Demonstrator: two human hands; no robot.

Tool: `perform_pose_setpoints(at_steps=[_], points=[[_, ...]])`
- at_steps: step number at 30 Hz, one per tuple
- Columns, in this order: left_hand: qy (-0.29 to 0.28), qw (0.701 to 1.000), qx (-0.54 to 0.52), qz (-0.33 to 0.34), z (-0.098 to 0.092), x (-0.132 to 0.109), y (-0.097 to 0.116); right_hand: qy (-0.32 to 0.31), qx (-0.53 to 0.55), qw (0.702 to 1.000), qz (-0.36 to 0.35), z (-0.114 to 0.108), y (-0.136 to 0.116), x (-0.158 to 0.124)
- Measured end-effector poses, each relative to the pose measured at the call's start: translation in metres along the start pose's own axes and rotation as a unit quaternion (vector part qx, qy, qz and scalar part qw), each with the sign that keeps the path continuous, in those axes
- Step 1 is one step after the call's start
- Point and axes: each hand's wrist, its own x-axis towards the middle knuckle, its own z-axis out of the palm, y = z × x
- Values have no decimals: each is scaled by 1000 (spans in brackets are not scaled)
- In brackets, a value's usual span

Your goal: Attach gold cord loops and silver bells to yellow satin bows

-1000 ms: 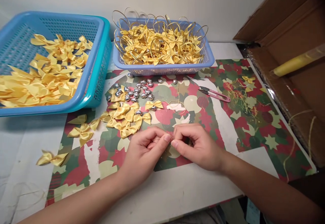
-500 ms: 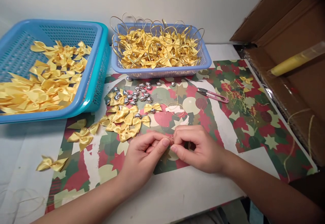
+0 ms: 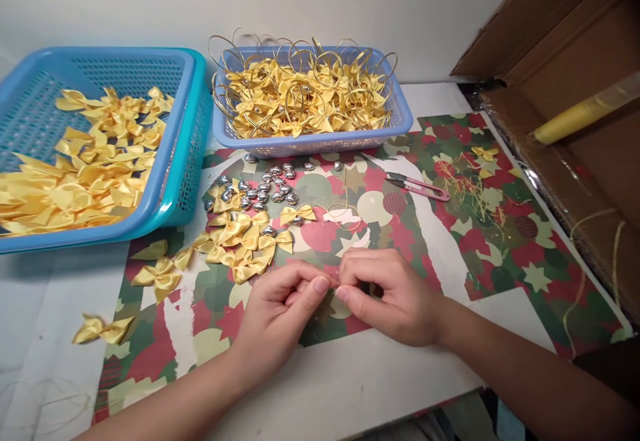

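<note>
Over the patterned sheet, my left hand (image 3: 290,307) is closed in a pinch, thumb against curled index finger. Facing it almost tip to tip, my right hand (image 3: 387,294) pinches the same way. A fine thread, barely visible, is between the fingertips; its ends are hidden. Just beyond the hands lies a loose loop of yellow thread (image 3: 345,226). To the left of it are yellow ribbon bows (image 3: 240,241) in a loose pile, with several shiny silver bells (image 3: 263,191) behind and one bow (image 3: 297,214) set apart with a bell touching it.
A blue basket (image 3: 187,134) of bows stands at the left. Another basket (image 3: 320,144) at the back holds bows with gold wire loops. Pink-handled thread snips (image 3: 425,189) and thread scraps (image 3: 470,187) lie at the right, beside a cardboard box (image 3: 560,181).
Both hands keep their pinch at nearly the same place, with only slight finger movement. The view has shifted a little; the objects on the table stay put.
</note>
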Motion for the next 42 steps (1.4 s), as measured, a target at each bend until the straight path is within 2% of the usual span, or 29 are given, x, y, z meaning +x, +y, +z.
perform_pose_setpoints(at_steps=[10,24,42], points=[[-3,1000,-6,-9,3,1,3,-28,30,998,44,-1,0,-1],[14,999,4,-31,7,1,6,-8,4,999,42,2,0,0],[25,999,20,-25,7,3,7,-5,0,999,44,2,-1,-1]])
